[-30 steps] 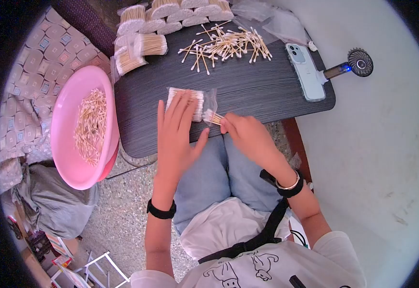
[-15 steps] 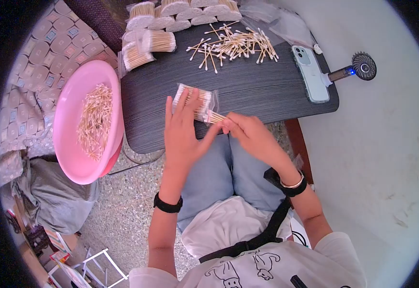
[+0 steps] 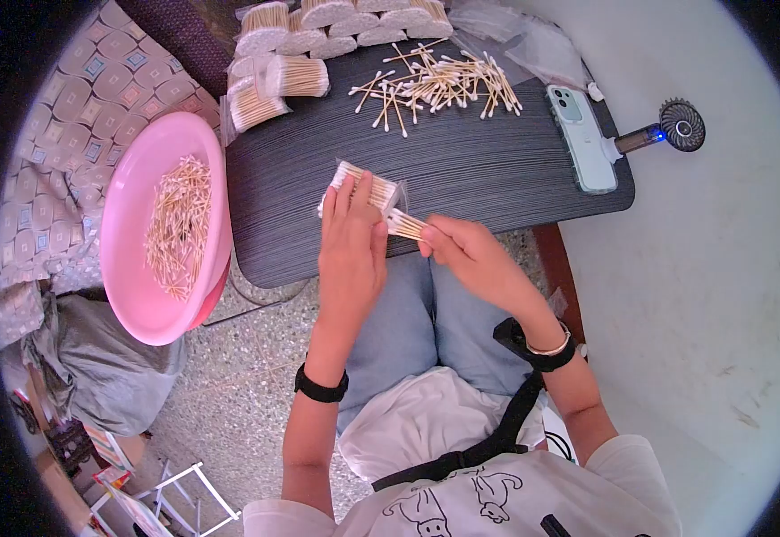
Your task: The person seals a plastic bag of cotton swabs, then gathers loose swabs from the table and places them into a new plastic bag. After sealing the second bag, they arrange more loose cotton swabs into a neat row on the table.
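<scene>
A clear plastic bag of cotton swabs [image 3: 370, 190] lies near the front edge of the dark wood-grain table [image 3: 462, 166]. My left hand [image 3: 351, 243] rests flat on the bag with its thumb at the bag's open end. My right hand [image 3: 462, 255] pinches a small bunch of wooden cotton swabs [image 3: 405, 225] whose tips are at the bag's mouth.
Loose cotton swabs [image 3: 435, 85] are piled at the table's far side, with filled bags [image 3: 283, 80] stacked at the back left. A pink basin [image 3: 162, 233] holding swabs stands left of the table. A phone [image 3: 581, 139] and a small fan [image 3: 676, 125] lie at right.
My left hand has drawn its fingers together on the bag and its thumb has closed toward the bag's mouth. The right hand still holds the small bunch at the opening.
</scene>
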The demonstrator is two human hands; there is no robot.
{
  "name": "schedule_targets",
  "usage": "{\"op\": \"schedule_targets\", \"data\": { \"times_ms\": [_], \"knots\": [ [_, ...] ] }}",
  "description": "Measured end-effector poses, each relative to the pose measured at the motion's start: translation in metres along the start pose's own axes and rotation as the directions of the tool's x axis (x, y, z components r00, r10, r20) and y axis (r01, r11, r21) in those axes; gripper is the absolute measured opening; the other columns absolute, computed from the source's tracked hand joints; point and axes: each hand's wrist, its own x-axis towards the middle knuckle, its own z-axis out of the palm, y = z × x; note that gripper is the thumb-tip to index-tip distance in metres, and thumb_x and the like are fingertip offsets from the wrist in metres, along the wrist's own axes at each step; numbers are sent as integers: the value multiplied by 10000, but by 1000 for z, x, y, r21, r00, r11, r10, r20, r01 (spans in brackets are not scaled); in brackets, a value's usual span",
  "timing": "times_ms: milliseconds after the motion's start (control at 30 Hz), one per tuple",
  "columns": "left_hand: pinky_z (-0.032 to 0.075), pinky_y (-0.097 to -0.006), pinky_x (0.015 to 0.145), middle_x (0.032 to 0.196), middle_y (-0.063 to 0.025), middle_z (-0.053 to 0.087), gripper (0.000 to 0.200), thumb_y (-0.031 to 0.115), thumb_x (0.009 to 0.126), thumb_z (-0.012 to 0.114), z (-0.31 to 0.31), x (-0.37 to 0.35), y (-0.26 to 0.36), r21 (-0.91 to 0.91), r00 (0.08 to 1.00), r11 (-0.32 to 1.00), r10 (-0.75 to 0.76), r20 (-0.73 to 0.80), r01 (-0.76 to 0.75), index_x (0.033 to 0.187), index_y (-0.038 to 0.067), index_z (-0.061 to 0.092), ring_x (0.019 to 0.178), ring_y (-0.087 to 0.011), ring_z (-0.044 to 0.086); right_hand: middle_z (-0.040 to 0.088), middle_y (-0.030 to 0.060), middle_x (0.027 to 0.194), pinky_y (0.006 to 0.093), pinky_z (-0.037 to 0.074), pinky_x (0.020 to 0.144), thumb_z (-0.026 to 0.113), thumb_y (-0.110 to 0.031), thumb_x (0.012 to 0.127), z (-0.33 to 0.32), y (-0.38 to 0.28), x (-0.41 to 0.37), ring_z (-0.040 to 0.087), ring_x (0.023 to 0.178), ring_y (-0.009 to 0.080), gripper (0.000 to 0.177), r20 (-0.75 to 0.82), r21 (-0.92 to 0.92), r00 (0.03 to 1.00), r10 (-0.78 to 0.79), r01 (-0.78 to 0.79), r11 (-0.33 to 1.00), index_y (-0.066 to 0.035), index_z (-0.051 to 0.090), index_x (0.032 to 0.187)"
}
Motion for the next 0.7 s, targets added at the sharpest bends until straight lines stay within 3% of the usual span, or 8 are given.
{"op": "schedule_targets", "data": {
  "times_ms": [100,200,300,433,500,600,700],
  "knots": [
    [270,-520,1069,1342,-225,440,108,64,874,520,2,-4,0,-24,1000,1000,1,-13,-1,959,0,500,1254,-427,383,532,115,619,339,410,554,453,-222,952,1,-1,1,523,566,217,289,-42,5,998,-40,40,999,3,539,793],
    [264,-530,1070,1351,-220,436,126,64,842,552,4,-5,-1,13,999,999,32,-10,-32,955,11,530,1265,-423,377,465,5,651,247,367,571,440,-263,979,7,4,4,415,618,87,318,-39,11,999,-3,4,1000,-23,517,786],
    [257,-510,1083,1368,-180,441,120,68,832,569,3,-7,-2,101,997,992,76,15,-77,943,35,537,1290,-397,368,520,102,623,328,404,556,446,-222,957,6,3,5,503,563,198,300,-29,16,998,51,-50,999,3,541,782],
    [248,-520,1085,1375,-161,445,145,60,779,607,-1,-7,10,155,992,980,118,52,-124,920,61,570,1291,-377,384,533,93,645,315,406,568,439,-214,960,11,10,4,505,583,177,291,-55,85,998,30,-25,996,1,544,795],
    [284,-521,1066,1330,-151,490,173,42,763,616,-4,-9,24,100,990,986,125,61,-130,931,67,590,1249,-367,437,532,84,648,310,405,571,438,-213,961,11,13,5,502,592,161,288,-52,115,998,47,-41,992,0,543,799],
    [339,-506,1032,1247,-124,558,231,24,735,629,-6,-30,41,-59,974,978,206,92,-201,960,71,611,1176,-346,512,508,56,626,290,392,559,427,-232,973,23,20,5,481,588,131,304,-212,148,969,-127,160,976,-9,541,800],
    [382,-476,1000,1166,-94,608,241,17,723,637,-13,-43,55,-108,970,969,230,74,-221,959,65,619,1104,-317,570,476,29,607,274,374,548,420,-257,982,8,9,4,450,582,112,327,37,238,984,177,-180,954,-19,544,795]
  ]
}}
